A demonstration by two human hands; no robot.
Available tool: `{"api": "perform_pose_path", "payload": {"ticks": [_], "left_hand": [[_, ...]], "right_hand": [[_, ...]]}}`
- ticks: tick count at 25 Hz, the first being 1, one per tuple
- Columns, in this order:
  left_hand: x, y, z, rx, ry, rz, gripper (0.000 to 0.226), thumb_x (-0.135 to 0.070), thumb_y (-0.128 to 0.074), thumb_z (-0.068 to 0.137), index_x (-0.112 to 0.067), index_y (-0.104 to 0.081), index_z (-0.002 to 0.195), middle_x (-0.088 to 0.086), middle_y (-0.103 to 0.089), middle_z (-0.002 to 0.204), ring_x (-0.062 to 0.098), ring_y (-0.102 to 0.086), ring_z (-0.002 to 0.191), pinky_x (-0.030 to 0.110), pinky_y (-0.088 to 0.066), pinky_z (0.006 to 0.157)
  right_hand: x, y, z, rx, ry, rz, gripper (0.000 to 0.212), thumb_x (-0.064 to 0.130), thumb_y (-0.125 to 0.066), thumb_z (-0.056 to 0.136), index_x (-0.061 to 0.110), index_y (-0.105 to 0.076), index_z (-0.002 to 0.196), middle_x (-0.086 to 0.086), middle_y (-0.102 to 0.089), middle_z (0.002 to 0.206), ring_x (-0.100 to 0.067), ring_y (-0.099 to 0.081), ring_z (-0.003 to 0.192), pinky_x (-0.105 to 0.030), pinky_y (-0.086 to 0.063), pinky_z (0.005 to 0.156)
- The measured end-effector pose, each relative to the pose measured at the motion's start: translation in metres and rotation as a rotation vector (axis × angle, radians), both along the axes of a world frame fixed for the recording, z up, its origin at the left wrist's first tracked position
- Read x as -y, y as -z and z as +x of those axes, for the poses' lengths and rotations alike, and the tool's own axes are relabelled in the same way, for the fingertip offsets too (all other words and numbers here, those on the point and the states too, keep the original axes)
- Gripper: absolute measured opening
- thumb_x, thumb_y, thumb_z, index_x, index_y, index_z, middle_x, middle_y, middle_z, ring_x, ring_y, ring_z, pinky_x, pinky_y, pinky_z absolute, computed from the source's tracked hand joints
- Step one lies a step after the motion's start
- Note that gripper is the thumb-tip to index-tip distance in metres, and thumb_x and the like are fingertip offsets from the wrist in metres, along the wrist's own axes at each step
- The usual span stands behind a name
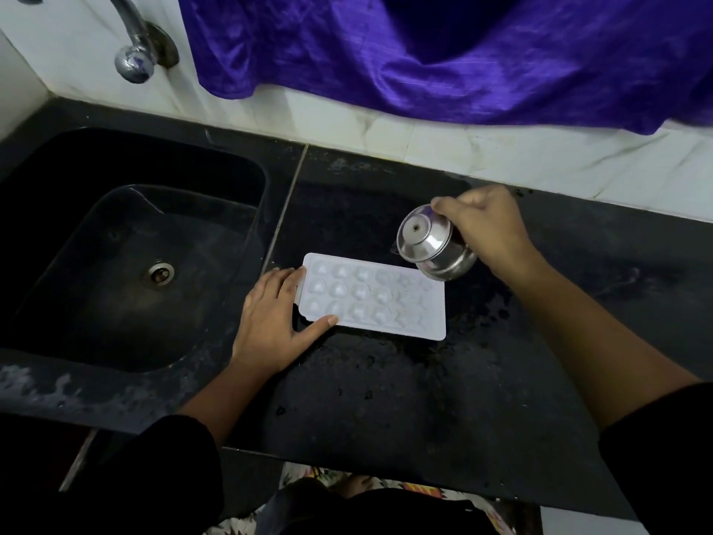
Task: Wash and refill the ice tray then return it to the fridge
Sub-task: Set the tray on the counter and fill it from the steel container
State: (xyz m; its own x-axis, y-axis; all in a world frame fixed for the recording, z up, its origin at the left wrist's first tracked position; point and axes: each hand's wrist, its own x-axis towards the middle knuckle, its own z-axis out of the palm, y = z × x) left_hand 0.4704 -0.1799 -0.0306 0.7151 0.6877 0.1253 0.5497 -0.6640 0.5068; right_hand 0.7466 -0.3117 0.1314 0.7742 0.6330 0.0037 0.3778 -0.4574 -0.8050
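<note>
A white ice tray (409, 314) with several rounded cups lies flat on the black counter (386, 399), just right of the sink. My left hand (270, 322) rests against the tray's left end, fingers along its edge and thumb at the near edge. My right hand (486, 229) grips a shiny steel vessel (432, 245), tilted on its side above the tray's far right corner, its base turned toward me. I cannot tell whether water is coming out of it.
A black sink (69, 241) with a drain (160, 273) takes up the left side. A chrome tap (135, 59) juts from the white wall above it. Purple cloth (424, 52) hangs over the wall behind the counter. The counter is wet around the tray.
</note>
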Motion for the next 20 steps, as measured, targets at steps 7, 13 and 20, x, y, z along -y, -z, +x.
{"api": "perform_pose_path", "payload": {"ticks": [7, 13, 20], "left_hand": [[0.0, 0.001, 0.001, 0.002, -0.001, -0.006, 0.098, -0.087, -0.05, 0.084, -0.021, -0.04, 0.156, -0.002, -0.043, 0.159, 0.02, -0.03, 0.152, 0.048, -0.026, 0.123], [0.0, 0.002, 0.0, -0.024, 0.006, -0.018, 0.11, -0.094, -0.05, 0.077, -0.022, -0.035, 0.159, -0.001, -0.04, 0.162, 0.021, -0.025, 0.155, 0.049, -0.024, 0.126], [-0.001, 0.001, 0.0, -0.046, 0.008, -0.028, 0.114, -0.094, -0.055, 0.075, -0.024, -0.031, 0.162, -0.002, -0.036, 0.165, 0.02, -0.021, 0.157, 0.049, -0.021, 0.127]], "right_hand": [[-0.023, -0.002, -0.019, 0.376, -0.077, -0.281, 0.048, 0.04, -0.067, 0.088, 0.002, -0.061, 0.061, -0.005, -0.049, 0.049, -0.02, -0.047, 0.045, -0.027, -0.034, 0.047], [-0.016, 0.004, -0.002, 0.142, -0.017, -0.148, 0.049, 0.038, -0.072, 0.087, -0.001, -0.059, 0.06, -0.004, -0.047, 0.051, -0.017, -0.045, 0.05, -0.032, -0.037, 0.057], [0.012, 0.008, 0.008, -0.473, 0.096, 0.284, 0.029, 0.027, -0.069, 0.095, 0.017, -0.061, 0.07, 0.006, -0.044, 0.052, -0.008, -0.036, 0.046, -0.025, -0.025, 0.043]]}}
